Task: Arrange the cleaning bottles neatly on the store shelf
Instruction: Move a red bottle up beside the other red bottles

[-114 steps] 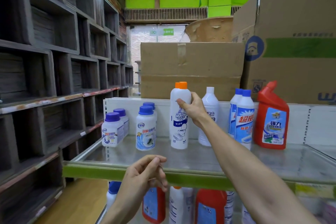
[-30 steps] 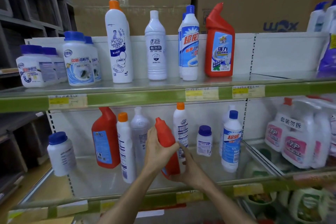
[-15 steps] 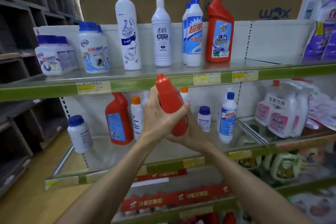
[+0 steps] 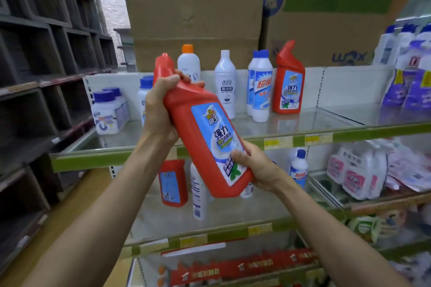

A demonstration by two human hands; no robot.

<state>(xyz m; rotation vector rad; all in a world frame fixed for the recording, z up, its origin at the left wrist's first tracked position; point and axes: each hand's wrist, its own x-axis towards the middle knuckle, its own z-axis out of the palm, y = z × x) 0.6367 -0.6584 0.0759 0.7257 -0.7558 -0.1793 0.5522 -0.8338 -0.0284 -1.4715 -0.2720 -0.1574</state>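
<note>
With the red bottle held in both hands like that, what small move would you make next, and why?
Probably tip the red bottle upright and carry it toward the top shelf. It is tilted, the left hand gripping its neck and the right hand its base. A matching red bottle stands there, with bare shelf to its right.

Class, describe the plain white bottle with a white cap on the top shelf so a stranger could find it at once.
Start at the top shelf, below the cardboard boxes. In its row of upright bottles, look between the orange-capped bottle and the blue-capped pair. The white bottle alone has a white cap.
</note>
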